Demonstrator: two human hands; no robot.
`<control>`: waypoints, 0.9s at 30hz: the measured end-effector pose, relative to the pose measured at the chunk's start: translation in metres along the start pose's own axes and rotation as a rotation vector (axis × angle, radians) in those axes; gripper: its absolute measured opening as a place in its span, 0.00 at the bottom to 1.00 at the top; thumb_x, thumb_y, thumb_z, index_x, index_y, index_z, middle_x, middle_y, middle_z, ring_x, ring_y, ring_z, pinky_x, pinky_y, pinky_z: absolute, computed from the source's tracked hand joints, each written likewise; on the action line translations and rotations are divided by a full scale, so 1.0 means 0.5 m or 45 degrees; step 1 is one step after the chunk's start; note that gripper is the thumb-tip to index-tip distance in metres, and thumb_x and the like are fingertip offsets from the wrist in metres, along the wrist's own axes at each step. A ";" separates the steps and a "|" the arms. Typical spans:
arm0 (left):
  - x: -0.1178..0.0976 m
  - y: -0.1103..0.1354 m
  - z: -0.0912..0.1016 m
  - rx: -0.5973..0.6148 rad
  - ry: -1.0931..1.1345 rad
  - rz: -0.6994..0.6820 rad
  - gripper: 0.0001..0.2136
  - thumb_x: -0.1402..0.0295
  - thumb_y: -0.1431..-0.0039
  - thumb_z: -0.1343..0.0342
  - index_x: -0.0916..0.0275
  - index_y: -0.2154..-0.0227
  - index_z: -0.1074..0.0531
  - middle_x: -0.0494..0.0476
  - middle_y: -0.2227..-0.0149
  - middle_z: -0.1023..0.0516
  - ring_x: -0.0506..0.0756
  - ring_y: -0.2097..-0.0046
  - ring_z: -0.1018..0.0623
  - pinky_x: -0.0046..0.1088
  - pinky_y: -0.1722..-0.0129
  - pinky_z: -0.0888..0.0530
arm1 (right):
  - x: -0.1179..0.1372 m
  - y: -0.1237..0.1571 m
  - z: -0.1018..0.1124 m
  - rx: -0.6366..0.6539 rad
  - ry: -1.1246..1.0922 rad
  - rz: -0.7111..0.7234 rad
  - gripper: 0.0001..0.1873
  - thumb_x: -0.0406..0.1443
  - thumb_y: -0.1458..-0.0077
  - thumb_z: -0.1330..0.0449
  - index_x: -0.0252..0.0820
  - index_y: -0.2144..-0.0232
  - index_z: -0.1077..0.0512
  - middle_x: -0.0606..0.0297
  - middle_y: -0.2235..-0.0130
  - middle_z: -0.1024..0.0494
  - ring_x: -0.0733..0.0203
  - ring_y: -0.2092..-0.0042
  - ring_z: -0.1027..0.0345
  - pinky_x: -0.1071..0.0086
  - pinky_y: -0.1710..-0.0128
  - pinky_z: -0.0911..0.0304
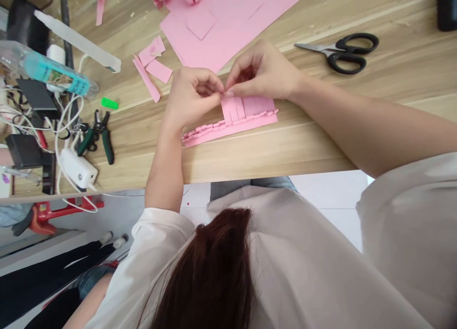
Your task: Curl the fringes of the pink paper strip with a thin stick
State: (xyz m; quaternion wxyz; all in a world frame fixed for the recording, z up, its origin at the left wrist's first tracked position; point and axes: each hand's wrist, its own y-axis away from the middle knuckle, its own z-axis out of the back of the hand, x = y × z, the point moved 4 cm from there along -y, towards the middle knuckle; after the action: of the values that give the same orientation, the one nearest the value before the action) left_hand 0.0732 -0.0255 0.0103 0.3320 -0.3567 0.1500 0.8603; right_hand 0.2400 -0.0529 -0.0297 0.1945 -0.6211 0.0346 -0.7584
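The table bears a large pink sheet and, nearer the person, a fringed pink paper. The left hand and right hand pinch its far edge — fingertips almost touching — and a green cap lies off to the left.

Left hand: turned inward, thumb and index finger pinched together at the tips, the others curled.
Right hand: thumb below the bent index finger, tips pinched.
Fingers: both pinches meet closely; whether they touch cannot be told.
Left forearm: upright in view.
Right forearm: slanting in from the right.
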 end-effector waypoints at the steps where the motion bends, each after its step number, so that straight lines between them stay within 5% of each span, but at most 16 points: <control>1: 0.001 0.000 0.000 -0.005 -0.016 0.005 0.04 0.65 0.47 0.42 0.57 0.70 0.24 0.52 0.65 0.18 0.54 0.64 0.22 0.41 0.56 0.22 | -0.001 0.000 -0.001 0.022 0.042 0.003 0.02 0.31 0.50 0.30 0.41 0.72 0.20 0.74 0.77 0.22 0.75 0.77 0.37 0.74 0.77 0.42; 10: 0.009 0.006 -0.001 0.111 -0.147 0.136 0.14 0.58 0.43 0.45 0.53 0.57 0.22 0.51 0.60 0.17 0.60 0.48 0.23 0.46 0.46 0.25 | -0.010 -0.003 -0.007 0.037 0.135 -0.029 0.04 0.37 0.52 0.30 0.45 0.73 0.22 0.77 0.77 0.23 0.72 0.75 0.34 0.71 0.74 0.37; 14: 0.005 0.007 0.001 0.087 -0.152 0.123 0.16 0.56 0.44 0.45 0.54 0.57 0.22 0.52 0.60 0.17 0.61 0.48 0.23 0.47 0.46 0.24 | -0.008 -0.003 -0.009 0.017 0.144 -0.104 0.07 0.36 0.54 0.28 0.46 0.73 0.23 0.78 0.77 0.25 0.71 0.74 0.33 0.70 0.70 0.34; 22: 0.018 0.008 0.002 0.132 -0.100 0.153 0.17 0.53 0.41 0.47 0.52 0.55 0.22 0.50 0.62 0.16 0.63 0.44 0.26 0.49 0.45 0.26 | 0.003 0.007 -0.014 0.006 0.234 0.057 0.04 0.33 0.47 0.38 0.47 0.72 0.23 0.74 0.75 0.25 0.68 0.73 0.33 0.69 0.71 0.34; 27: 0.018 0.011 0.003 0.129 -0.066 0.149 0.17 0.52 0.42 0.46 0.53 0.55 0.22 0.49 0.59 0.16 0.61 0.46 0.24 0.48 0.45 0.26 | -0.007 -0.003 -0.012 0.041 0.273 0.050 0.03 0.33 0.50 0.38 0.42 0.72 0.22 0.76 0.76 0.26 0.75 0.73 0.36 0.74 0.72 0.37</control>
State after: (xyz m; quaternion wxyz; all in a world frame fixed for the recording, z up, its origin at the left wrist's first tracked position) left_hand 0.0640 -0.0245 0.0054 0.3026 -0.3077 0.2052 0.8784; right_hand 0.2346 -0.0512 -0.0338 0.2144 -0.5324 0.0552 -0.8170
